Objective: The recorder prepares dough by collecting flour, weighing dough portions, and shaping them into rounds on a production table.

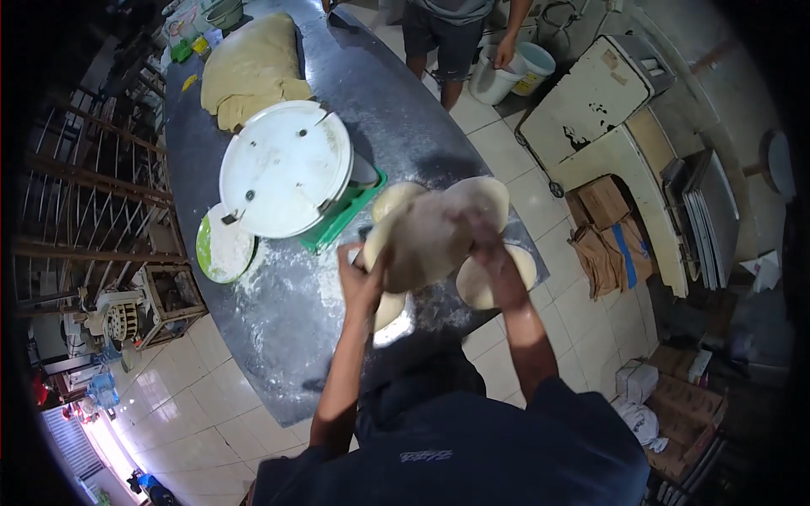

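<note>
Floured steel table — both hands, left and right, grip a dough sheet. Scale at ten o'clock; dough rounds crowd the right edge.

Up the floured steel table from the fingers sits a white round scale pan on a green base; beyond it lies a big dough slab. Right of the fingers, cardboard boxes and a chipped white cabinet
</note>
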A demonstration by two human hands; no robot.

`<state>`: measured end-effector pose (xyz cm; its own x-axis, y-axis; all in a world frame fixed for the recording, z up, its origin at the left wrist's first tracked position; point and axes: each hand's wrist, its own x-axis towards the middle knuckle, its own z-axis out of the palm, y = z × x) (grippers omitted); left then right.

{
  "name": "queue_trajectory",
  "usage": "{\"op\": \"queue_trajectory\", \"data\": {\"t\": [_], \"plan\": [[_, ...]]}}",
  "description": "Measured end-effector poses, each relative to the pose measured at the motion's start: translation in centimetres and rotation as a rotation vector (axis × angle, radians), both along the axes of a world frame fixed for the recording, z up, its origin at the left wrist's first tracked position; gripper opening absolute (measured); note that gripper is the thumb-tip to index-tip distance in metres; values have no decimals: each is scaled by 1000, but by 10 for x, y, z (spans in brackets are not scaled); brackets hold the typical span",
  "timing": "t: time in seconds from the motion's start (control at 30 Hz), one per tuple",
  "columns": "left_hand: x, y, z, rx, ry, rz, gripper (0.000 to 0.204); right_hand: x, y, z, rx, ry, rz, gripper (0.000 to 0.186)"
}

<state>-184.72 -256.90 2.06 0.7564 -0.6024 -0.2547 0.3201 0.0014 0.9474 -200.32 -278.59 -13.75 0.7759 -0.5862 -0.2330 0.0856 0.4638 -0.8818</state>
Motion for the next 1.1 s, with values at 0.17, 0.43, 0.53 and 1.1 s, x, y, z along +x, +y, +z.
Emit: {"op": "queue_trajectory", "data": {"t": [0.17, 0.43, 0.53, 1.1], "plan": [[31, -90, 12, -107, -25, 177, 44, 94, -69, 86, -535, -310, -87, 34], [-1, 5, -45, 302, -158, 265, 32, 125, -91, 20, -919, 788, -156, 49], [-19, 45, -55, 261, -156, 318, 26, 140, -19, 32, -941, 781, 85, 49], [-3, 257, -9, 107, 141, 524, 47, 180, 246, 228, -425, 247, -46, 23]]}}
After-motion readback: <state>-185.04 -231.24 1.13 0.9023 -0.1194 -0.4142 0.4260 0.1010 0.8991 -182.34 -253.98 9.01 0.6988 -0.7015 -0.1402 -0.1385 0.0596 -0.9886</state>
